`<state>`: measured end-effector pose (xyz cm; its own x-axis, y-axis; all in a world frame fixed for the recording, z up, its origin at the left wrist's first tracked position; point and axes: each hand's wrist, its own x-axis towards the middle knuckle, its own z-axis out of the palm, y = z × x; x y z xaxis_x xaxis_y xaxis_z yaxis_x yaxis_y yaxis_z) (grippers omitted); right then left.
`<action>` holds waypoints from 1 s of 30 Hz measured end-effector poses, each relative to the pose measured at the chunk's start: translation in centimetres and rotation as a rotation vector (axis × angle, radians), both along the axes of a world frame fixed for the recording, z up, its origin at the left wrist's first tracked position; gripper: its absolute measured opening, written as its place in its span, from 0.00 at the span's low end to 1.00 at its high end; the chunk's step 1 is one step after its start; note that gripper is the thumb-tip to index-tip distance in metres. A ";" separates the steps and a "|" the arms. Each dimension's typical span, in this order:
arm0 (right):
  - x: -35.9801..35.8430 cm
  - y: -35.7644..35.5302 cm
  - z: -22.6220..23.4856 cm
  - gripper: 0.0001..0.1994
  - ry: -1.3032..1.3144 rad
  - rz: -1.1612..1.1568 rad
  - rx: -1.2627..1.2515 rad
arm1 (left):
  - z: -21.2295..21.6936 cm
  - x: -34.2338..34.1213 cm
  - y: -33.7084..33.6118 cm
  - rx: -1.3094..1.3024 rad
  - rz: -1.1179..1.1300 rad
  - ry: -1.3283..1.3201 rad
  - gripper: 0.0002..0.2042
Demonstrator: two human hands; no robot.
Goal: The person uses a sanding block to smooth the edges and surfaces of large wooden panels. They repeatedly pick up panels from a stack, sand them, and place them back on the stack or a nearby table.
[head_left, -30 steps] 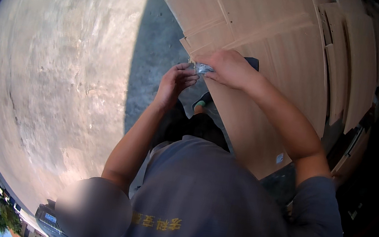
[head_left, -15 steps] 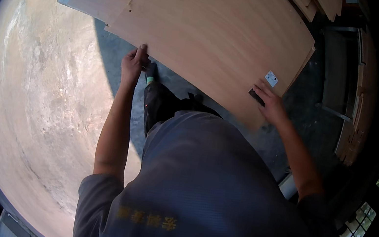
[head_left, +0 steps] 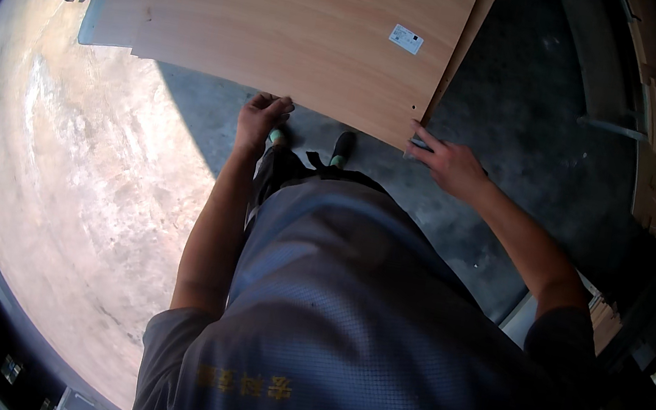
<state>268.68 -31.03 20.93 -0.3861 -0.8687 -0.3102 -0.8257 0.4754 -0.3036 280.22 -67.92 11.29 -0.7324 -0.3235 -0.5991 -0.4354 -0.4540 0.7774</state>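
A wide light-brown wooden panel [head_left: 289,18] lies in front of me, with a small white label [head_left: 406,39] near its right end. Another board's edge [head_left: 462,50] shows beneath it along the right side. My left hand [head_left: 260,121] is at the panel's near edge, its fingers closed in a pinch there. At the near right corner, my right hand [head_left: 450,166] has its index finger stretched along the panel. A small dark block [head_left: 419,143] shows partly under its fingers; the rest is hidden by the hand.
My feet stand on the grey floor just under the near edge, the right shoe [head_left: 343,146] in view. Bright sunlit ground [head_left: 85,167] spreads to the left. Boards [head_left: 652,162] stand at the far right, with a metal bar [head_left: 615,129] beside them.
The view has turned, so the panel sits squarer to me and farther up. My right hand has gone from the panel's face near the label to its near right corner. The left stays by the near edge.
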 end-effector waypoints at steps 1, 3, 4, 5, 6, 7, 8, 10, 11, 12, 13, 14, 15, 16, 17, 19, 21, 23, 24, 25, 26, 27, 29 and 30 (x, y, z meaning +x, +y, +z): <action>0.0 0.0 -0.2 0.25 0.003 -0.007 0.007 | 0.2 0.2 0.1 0.072 0.029 0.048 0.15; 0.2 -0.6 -0.1 0.24 0.016 -0.005 0.034 | -0.1 0.9 0.0 0.225 0.082 0.125 0.17; 0.2 -1.2 0.4 0.23 0.026 0.004 0.054 | -0.5 1.5 -0.1 0.304 0.107 0.154 0.19; 0.3 -1.7 0.6 0.21 0.036 0.014 0.075 | -0.9 2.0 -0.4 0.384 0.132 0.185 0.22; 0.2 -2.0 0.5 0.21 0.033 0.016 0.062 | -0.9 2.1 -0.5 0.385 0.122 0.195 0.24; 0.2 -2.3 0.3 0.21 0.030 0.019 0.049 | -0.9 2.2 -0.6 0.386 0.113 0.205 0.26; 0.1 -2.8 0.1 0.21 0.026 0.023 0.036 | -0.9 2.3 -1.0 0.386 0.105 0.215 0.28; 0.1 -4.3 0.1 0.21 0.031 0.016 0.035 | -0.9 2.3 -1.6 0.392 0.111 0.223 0.28; 0.1 -5.4 0.1 0.21 0.034 0.014 0.035 | -0.8 2.3 -2.1 0.394 0.114 0.227 0.29; 0.0 -6.6 -0.1 0.21 0.049 0.030 0.033 | -1.0 2.4 -2.8 0.397 0.127 0.224 0.29; -0.1 -7.9 -0.3 0.21 0.063 0.045 0.030 | -1.2 2.4 -3.6 0.399 0.140 0.220 0.29; -0.2 -9.2 -0.4 0.20 0.078 0.061 0.027 | -1.4 2.4 -4.5 0.401 0.152 0.216 0.30; -0.4 -10.4 -0.1 0.21 0.060 0.066 0.083 | -1.7 2.4 -5.5 0.395 0.162 0.223 0.29; -0.7 -11.5 0.6 0.21 0.042 0.070 0.140 | -2.0 2.4 -6.7 0.389 0.171 0.230 0.29; -0.9 -12.7 1.1 0.21 0.025 0.074 0.196 | -2.4 2.4 -7.9 0.382 0.180 0.237 0.29; -1.2 -13.2 0.1 0.22 0.041 0.101 0.131 | -2.9 2.3 -10.6 0.396 0.207 0.239 0.29; -1.2 -15.4 -0.7 0.23 0.047 0.108 0.075 | -3.0 2.1 -13.7 0.425 0.254 0.235 0.29; -0.5 -19.7 -1.2 0.24 0.042 0.093 0.030 | -2.9 1.9 -16.4 0.428 0.149 0.249 0.29; -0.1 -22.1 -1.2 0.24 0.048 0.080 0.056 | -2.7 2.0 -17.6 0.429 0.093 0.252 0.28; 0.0 -25.0 -1.1 0.24 0.053 0.076 0.073 | -3.0 2.0 -18.3 0.508 0.067 0.243 0.28; 0.0 -27.4 -1.1 0.24 0.058 0.071 0.090 | -3.7 2.3 -18.7 0.572 0.032 0.254 0.27; 0.0 -29.4 -1.2 0.25 0.066 0.066 0.101 | -4.3 2.3 -19.0 0.618 0.024 0.233 0.27; -0.2 -33.0 -1.3 0.27 0.085 0.058 0.123 | -4.5 2.1 -19.5 0.664 -0.011 0.185 0.27; 0.0 -34.7 -1.3 0.27 0.075 0.057 0.130 | -4.3 1.9 -19.7 0.669 -0.048 0.160 0.27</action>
<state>268.65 -65.68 19.61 -0.3636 -0.8442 -0.3938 -0.8705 0.4584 -0.1789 282.09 -87.61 6.99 -0.8326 0.1130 -0.5422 -0.3701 -0.8418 0.3930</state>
